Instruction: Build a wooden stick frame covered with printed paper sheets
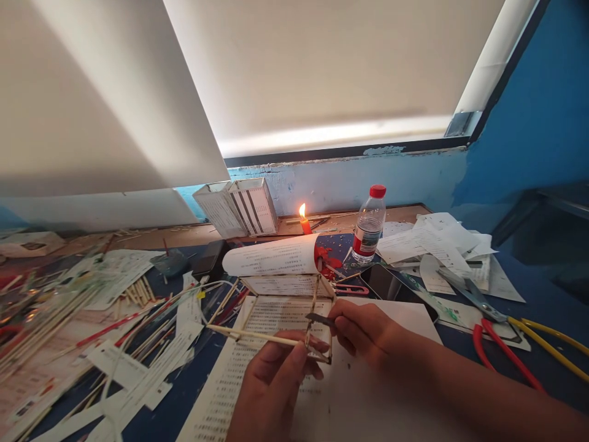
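Note:
A small frame of thin wooden sticks (pixel 257 334) is held over printed paper sheets (pixel 216 393). My left hand (pixel 276 380) is closed on its near side, with fingers pinching the stick and some reaching beneath. My right hand (pixel 363 331) is closed on a dark, narrow blade (pixel 319 319), whose tip lies at an upright stick of the frame's right side. Behind the frame a rolled printed sheet (pixel 271 256) rests on the blue table. A lit red candle (pixel 306 226) burns beyond it.
A bottle with a red cap (pixel 368 227) stands behind a black phone (pixel 391 287). Scissors (pixel 478 298) and red-handled and yellow-handled tools lie at right, near loose papers (pixel 442 242). Sticks, paper strips and a white cable (pixel 133 344) cover the left. Two paper-covered boxes (pixel 253 207) stand at the back.

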`<act>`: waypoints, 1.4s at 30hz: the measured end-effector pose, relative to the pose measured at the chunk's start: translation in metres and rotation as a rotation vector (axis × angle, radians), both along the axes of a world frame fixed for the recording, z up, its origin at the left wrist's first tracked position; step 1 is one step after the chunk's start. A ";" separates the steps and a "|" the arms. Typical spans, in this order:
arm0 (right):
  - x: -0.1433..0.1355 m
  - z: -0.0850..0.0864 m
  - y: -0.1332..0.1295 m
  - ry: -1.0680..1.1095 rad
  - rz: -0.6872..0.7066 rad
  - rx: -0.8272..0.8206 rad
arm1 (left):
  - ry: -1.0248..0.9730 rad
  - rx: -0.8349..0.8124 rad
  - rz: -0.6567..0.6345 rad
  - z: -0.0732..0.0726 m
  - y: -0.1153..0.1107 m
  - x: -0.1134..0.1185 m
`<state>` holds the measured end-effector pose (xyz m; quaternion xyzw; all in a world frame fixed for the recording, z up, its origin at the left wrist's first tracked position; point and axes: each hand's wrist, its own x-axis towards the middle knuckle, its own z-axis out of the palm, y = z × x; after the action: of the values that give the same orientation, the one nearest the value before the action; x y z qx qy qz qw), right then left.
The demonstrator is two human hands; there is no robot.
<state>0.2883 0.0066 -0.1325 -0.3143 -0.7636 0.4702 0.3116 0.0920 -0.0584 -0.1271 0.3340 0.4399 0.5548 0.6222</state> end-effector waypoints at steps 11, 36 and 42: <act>-0.007 0.000 -0.003 0.046 -0.024 0.046 | -0.004 0.037 -0.001 -0.005 -0.004 -0.002; -0.010 0.003 -0.008 0.034 0.001 0.171 | -0.039 -0.037 0.025 -0.002 -0.009 -0.002; -0.008 0.011 -0.010 -0.001 0.041 0.120 | 0.040 -0.032 0.033 -0.003 -0.011 -0.004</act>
<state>0.2804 -0.0038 -0.1218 -0.2796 -0.7967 0.4298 0.3199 0.0884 -0.0690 -0.1301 0.3278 0.4665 0.5509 0.6094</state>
